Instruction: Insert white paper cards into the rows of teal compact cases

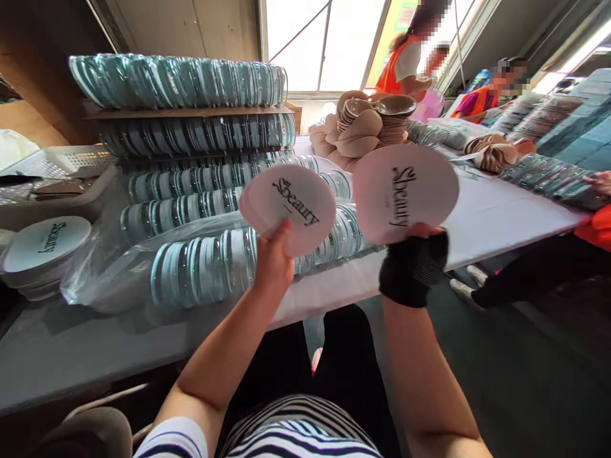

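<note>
My left hand [275, 251] is closed on a small stack of round cards [305, 197] printed "Sbeauty", its thumb pressed on the top one. A black fingerless glove covers my right hand [415, 264], which grips a round "Sbeauty" card [415, 184] by its lower edge; whether more cards lie behind it I cannot tell. Both sets are held up side by side and apart, above the front of the table. Just behind them runs a row of clear round packages [205, 270], standing on edge. Most fingers are hidden behind the cards.
More package rows [191, 79] are piled at the back left, over cardboard. A stack of round cards [48, 245] stands at far left beside a white basket [71, 156]. Beige cup-shaped pads [358, 130] lie behind. Co-workers in orange vests [396, 63] are beyond the white table [506, 216].
</note>
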`<state>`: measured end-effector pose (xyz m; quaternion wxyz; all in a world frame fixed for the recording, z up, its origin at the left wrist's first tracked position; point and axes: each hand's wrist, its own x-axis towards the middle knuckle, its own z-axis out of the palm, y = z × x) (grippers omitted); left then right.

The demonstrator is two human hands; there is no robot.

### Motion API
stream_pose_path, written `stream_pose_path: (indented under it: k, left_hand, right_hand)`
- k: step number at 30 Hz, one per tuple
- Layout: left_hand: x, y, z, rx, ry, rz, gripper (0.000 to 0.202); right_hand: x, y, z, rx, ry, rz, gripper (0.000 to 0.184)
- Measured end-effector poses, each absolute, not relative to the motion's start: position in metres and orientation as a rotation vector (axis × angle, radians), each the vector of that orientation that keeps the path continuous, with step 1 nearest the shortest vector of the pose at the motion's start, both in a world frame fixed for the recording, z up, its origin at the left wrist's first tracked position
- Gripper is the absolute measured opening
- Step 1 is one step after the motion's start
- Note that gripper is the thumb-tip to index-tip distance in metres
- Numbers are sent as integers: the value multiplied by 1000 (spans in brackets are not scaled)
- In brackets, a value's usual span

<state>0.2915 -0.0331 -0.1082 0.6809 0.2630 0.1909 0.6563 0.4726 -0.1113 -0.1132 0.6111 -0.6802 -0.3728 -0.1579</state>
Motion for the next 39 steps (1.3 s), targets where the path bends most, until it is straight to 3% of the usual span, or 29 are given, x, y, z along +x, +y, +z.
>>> stream_pose_path:
  k: [4, 8, 14, 19, 27, 36, 39]
  left_hand:
    - [315, 10, -80, 607, 345, 1491, 47]
    - [352, 34, -86, 566, 441, 1386, 42]
    - [356, 37, -100, 442, 507, 1377, 40]
    - [349, 36, -95, 387, 553, 1381, 37]
    - [340, 40, -98, 267, 516, 1292, 37]
    - [338, 37, -96, 258, 540, 1285, 41]
    - [339, 38, -98, 262, 543, 1300, 42]
  right_hand:
    - [500, -152, -111, -1735, -899, -734, 40]
    - [484, -181, -132, -1890, -1340, -676, 28]
    - [457, -156, -138, -1950, -1542, -696, 33]
    - [448, -97, -137, -2224, -1535, -494, 35]
    - [454, -98, -150, -2231, -1409, -337, 32]
    - [447, -56, -128, -2314, -1874, -152, 29]
    - [455, -56, -124, -2236, -1844, 246, 21]
